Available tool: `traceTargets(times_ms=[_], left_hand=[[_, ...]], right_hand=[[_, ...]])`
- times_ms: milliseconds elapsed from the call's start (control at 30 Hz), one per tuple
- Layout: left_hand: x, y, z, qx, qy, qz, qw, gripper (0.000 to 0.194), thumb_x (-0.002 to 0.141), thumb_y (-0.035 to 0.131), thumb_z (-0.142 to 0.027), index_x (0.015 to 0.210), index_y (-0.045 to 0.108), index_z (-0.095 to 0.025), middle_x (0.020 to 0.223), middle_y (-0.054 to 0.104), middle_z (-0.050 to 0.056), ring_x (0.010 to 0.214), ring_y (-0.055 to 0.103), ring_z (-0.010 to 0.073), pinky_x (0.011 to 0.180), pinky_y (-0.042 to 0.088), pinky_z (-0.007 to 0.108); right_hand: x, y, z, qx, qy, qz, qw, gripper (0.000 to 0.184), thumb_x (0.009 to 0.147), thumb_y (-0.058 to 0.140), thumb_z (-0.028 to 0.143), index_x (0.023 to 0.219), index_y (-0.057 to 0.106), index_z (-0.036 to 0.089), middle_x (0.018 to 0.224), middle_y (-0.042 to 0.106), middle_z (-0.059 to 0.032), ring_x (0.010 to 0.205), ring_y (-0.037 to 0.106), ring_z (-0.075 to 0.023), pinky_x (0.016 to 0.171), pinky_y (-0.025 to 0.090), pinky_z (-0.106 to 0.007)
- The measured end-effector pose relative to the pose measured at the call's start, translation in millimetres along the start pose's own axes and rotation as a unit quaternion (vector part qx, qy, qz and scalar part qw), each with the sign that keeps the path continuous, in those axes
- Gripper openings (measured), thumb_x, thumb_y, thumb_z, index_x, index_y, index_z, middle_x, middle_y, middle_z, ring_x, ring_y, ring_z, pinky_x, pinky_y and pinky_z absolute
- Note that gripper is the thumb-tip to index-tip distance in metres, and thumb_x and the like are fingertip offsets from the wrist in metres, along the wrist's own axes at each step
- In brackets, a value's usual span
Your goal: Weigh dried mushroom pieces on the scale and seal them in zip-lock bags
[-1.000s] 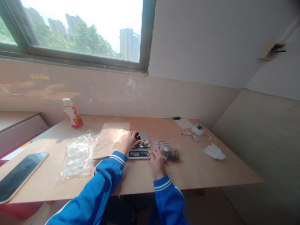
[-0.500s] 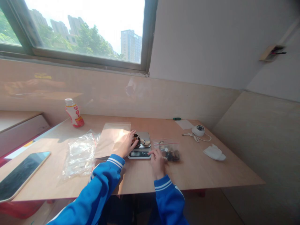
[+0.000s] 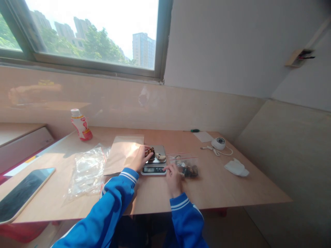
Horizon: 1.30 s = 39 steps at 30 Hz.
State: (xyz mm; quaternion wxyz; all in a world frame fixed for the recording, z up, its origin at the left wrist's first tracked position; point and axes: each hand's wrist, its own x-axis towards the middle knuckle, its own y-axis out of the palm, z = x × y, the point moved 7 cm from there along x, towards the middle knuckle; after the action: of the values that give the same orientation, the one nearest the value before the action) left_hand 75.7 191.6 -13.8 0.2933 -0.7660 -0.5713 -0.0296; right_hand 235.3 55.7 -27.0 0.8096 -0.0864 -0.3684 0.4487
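My left hand (image 3: pixel 140 158) reaches over the left side of a small kitchen scale (image 3: pixel 162 150), its thumb and fingers around a cluster of dark brown pieces (image 3: pixel 150 152) on the steel plate. A pale, curved piece (image 3: pixel 160 156) lies beside them; I cannot make out what either is. My right hand (image 3: pixel 174 176) has its index finger stretched to the right end of the scale's button panel, and it holds nothing visible. Beyond that hand lies a clear zip bag (image 3: pixel 190 168) of dark and brown pieces, partly hidden by it. The scale's display is too small to read.
Left of the scale are a brown paper sheet or bag (image 3: pixel 123 151), clear plastic bags (image 3: pixel 86 168), a phone (image 3: pixel 24 193) and a drink bottle (image 3: pixel 82 125). To the right are a white round device (image 3: pixel 218 143) with cable, crumpled white tissue (image 3: pixel 236 167) and a green-handled screwdriver (image 3: pixel 194 130).
My left fingers lifted and spread slightly off the dark pieces, then closed in on them again. My right hand stays at the panel's right end.
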Motion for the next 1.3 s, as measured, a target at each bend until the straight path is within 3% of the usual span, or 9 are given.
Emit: traceTargets(times_ms=[100, 300, 567, 867, 967, 1067, 1200, 1300], left_hand=[[6.2, 2.8, -0.8, 0.028, -0.009, 0.006, 1.0, 0.031, 0.083, 0.054, -0.043, 0.099, 0.053, -0.016, 0.101, 0.059, 0.011, 0.101, 0.061, 0.0241, 0.089, 0.05, 0.045], [12.1, 1.5, 1.5, -0.013, -0.022, -0.035, 0.999, 0.037, 0.081, 0.056, -0.04, 0.108, 0.048, -0.017, 0.114, 0.056, 0.014, 0.098, 0.062, 0.0225, 0.083, 0.053, 0.041], [9.2, -14.6, 2.8, -0.026, -0.107, -0.089, 0.99, 0.029, 0.082, 0.049, -0.046, 0.088, 0.052, -0.019, 0.083, 0.062, 0.005, 0.078, 0.065, 0.0186, 0.072, 0.053, 0.033], [7.8, -23.3, -1.7, 0.066, -0.126, -0.113, 0.983, 0.025, 0.083, 0.046, -0.039, 0.091, 0.057, -0.018, 0.082, 0.067, 0.006, 0.069, 0.064, 0.0163, 0.062, 0.051, 0.027], [13.0, -21.9, -0.1, 0.098, -0.118, -0.082, 0.985, 0.017, 0.082, 0.048, -0.03, 0.088, 0.056, -0.016, 0.08, 0.066, 0.005, 0.065, 0.063, 0.0146, 0.058, 0.05, 0.025], [18.2, -21.2, -4.1, 0.127, -0.091, -0.065, 0.986, 0.01, 0.08, 0.051, -0.025, 0.08, 0.057, -0.017, 0.079, 0.065, 0.004, 0.069, 0.062, 0.0154, 0.067, 0.051, 0.028], [22.0, -20.7, -15.7, 0.179, -0.052, -0.081, 0.979, 0.016, 0.084, 0.045, -0.025, 0.084, 0.059, -0.017, 0.091, 0.062, 0.009, 0.085, 0.059, 0.0197, 0.084, 0.047, 0.037], [25.7, -11.5, -24.9, 0.214, -0.012, -0.058, 0.975, 0.021, 0.086, 0.045, -0.03, 0.09, 0.062, -0.018, 0.093, 0.062, 0.008, 0.088, 0.058, 0.0207, 0.084, 0.045, 0.036]], right_hand=[[0.1, -0.1, 0.0, 0.001, 0.001, 0.001, 1.0, 0.028, 0.079, 0.039, 0.007, 0.07, 0.06, 0.022, 0.081, 0.057, -0.0021, 0.079, 0.058, -0.0164, 0.069, 0.044, -0.025], [-0.1, 0.3, -0.6, -0.004, -0.001, 0.004, 1.0, 0.028, 0.078, 0.039, 0.006, 0.07, 0.061, 0.022, 0.08, 0.056, -0.0021, 0.078, 0.057, -0.0162, 0.069, 0.043, -0.025], [0.5, 1.0, -0.6, 0.001, 0.003, 0.012, 1.0, 0.028, 0.078, 0.038, 0.006, 0.069, 0.06, 0.021, 0.082, 0.056, -0.0027, 0.08, 0.056, -0.0163, 0.071, 0.043, -0.025], [0.3, 1.8, -1.3, -0.004, 0.005, 0.016, 1.0, 0.028, 0.078, 0.038, 0.006, 0.069, 0.06, 0.021, 0.082, 0.056, -0.0026, 0.079, 0.056, -0.0159, 0.069, 0.042, -0.025], [0.5, 1.6, -1.0, -0.003, 0.006, 0.013, 1.0, 0.029, 0.079, 0.038, 0.006, 0.068, 0.06, 0.021, 0.08, 0.055, -0.0025, 0.078, 0.056, -0.016, 0.069, 0.042, -0.025], [0.6, 0.9, 0.1, -0.002, 0.007, 0.012, 1.0, 0.029, 0.079, 0.038, 0.007, 0.068, 0.061, 0.021, 0.08, 0.056, -0.0027, 0.076, 0.056, -0.016, 0.068, 0.043, -0.025], [0.4, 0.2, 1.0, -0.005, 0.007, 0.011, 1.0, 0.029, 0.078, 0.037, 0.007, 0.068, 0.06, 0.021, 0.082, 0.056, -0.0032, 0.078, 0.056, -0.0165, 0.069, 0.043, -0.025], [0.3, 0.5, 0.4, -0.006, 0.011, 0.013, 1.0, 0.028, 0.078, 0.037, 0.007, 0.068, 0.06, 0.02, 0.082, 0.056, -0.0035, 0.079, 0.056, -0.0167, 0.07, 0.043, -0.026]])
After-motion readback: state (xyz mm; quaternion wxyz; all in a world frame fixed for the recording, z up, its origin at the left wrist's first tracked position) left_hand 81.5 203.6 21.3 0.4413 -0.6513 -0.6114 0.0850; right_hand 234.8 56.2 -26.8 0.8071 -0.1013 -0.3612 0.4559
